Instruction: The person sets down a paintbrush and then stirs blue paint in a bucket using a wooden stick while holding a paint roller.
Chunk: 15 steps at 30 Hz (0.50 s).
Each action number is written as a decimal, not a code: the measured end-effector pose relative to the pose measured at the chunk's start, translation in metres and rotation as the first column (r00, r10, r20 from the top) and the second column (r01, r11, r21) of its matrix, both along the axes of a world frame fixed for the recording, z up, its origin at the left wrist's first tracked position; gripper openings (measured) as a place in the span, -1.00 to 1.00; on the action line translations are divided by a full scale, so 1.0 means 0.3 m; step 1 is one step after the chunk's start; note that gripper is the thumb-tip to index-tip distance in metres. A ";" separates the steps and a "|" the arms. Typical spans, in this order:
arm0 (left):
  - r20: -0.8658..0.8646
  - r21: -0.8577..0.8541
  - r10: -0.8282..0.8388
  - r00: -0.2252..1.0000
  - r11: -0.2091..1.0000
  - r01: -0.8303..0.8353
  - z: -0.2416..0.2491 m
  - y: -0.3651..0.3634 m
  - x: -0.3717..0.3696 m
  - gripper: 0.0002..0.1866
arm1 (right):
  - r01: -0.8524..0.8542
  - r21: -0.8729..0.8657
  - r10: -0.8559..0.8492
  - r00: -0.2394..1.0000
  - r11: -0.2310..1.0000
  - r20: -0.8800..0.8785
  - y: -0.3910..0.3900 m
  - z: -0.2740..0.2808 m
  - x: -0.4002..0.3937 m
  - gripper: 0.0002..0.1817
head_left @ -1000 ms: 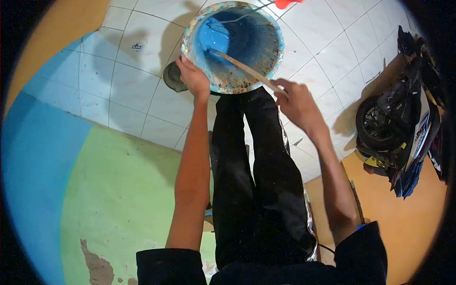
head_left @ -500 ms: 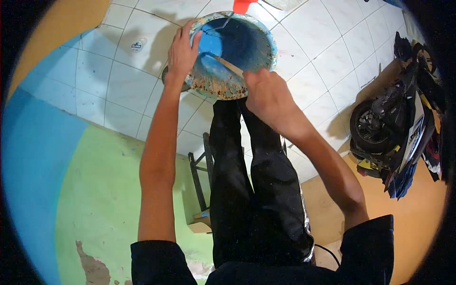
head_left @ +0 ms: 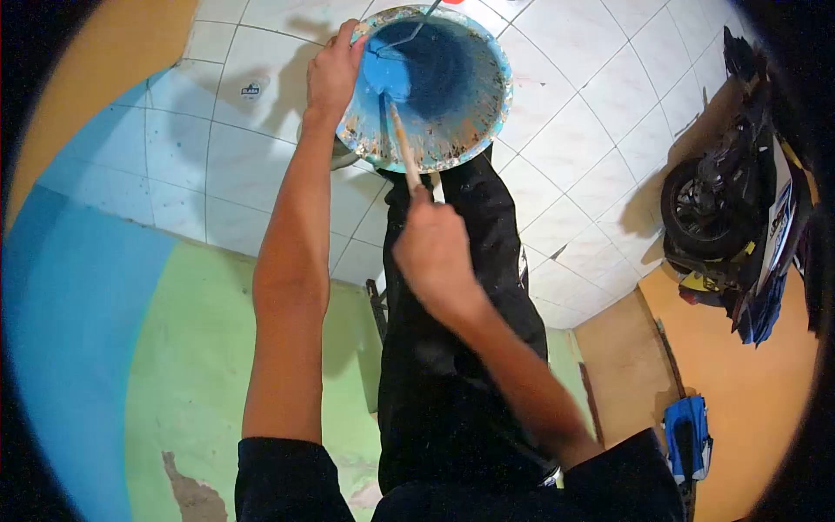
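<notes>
Wooden stick (head_left: pixel 404 148) swung bodyward in right hand (head_left: pixel 437 259).

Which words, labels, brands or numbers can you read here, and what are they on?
"ELABA", probably, small and slightly blurred: on the sticker on the tiled floor.
Too blurred to read: markings on the motorbike's side panel.
I can make out no others.

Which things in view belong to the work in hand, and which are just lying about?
In use:
- paint-crusted round blue bucket, left hand on its rim
- pale wooden stick, in the right hand
- glossy blue liquid
- bent grey metal rod, in the bucket

Lying about:
- black-wheeled motorbike
- blue-and-black object
</notes>
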<state>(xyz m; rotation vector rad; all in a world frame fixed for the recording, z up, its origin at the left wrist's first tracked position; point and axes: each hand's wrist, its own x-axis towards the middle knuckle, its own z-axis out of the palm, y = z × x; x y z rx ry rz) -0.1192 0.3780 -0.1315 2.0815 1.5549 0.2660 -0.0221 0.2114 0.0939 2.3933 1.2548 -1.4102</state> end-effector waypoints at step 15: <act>-0.045 -0.025 0.024 0.999 0.999 -0.025 0.013 -0.009 0.010 -0.71 | 0.185 -0.054 -0.186 0.982 0.981 -0.028 -0.150 -0.029 -0.104 -0.50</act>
